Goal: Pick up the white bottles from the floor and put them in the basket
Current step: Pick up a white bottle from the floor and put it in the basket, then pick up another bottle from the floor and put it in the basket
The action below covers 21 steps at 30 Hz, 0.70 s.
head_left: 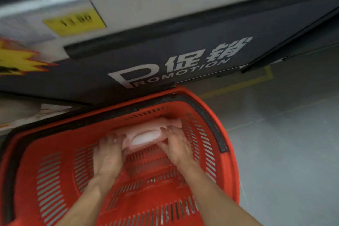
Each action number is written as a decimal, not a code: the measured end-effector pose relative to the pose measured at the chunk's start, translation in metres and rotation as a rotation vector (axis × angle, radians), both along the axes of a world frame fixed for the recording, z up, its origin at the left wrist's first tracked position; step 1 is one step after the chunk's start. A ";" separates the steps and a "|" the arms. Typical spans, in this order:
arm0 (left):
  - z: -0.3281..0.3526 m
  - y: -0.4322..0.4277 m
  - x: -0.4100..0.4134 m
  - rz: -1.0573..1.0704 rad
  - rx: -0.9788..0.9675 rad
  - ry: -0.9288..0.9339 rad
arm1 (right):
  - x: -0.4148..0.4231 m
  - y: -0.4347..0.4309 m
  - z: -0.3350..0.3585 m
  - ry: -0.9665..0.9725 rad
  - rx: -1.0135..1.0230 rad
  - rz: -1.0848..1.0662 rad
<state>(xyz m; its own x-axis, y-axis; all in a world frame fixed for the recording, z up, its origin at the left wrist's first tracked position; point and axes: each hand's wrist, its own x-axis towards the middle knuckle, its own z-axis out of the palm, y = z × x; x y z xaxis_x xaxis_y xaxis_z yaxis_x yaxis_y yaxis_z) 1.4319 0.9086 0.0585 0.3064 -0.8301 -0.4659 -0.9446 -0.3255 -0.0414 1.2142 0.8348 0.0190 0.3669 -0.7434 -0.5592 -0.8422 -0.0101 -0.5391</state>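
Observation:
A red plastic basket with slotted walls and black handles fills the lower left of the head view. Inside it, near the far wall, lies a white bottle on its side, tinted pink by the basket. My left hand grips its left end and my right hand grips its right end. A second pale bottle shape seems to lie just behind it, blurred. Both forearms reach down into the basket from the bottom edge.
A dark display stand with white "PROMOTION" lettering stands right behind the basket. A yellow price tag sits on its upper shelf. Grey tiled floor with a yellow tape line lies to the right.

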 end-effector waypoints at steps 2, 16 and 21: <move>0.044 -0.002 -0.012 -0.051 0.038 0.005 | 0.001 0.004 0.051 0.025 -0.016 0.085; 0.426 -0.058 -0.109 -0.265 -0.089 0.384 | -0.115 -0.012 0.450 0.260 -0.163 0.055; 0.498 -0.076 -0.162 -0.433 -0.128 0.217 | -0.174 -0.004 0.526 0.422 -0.164 -0.094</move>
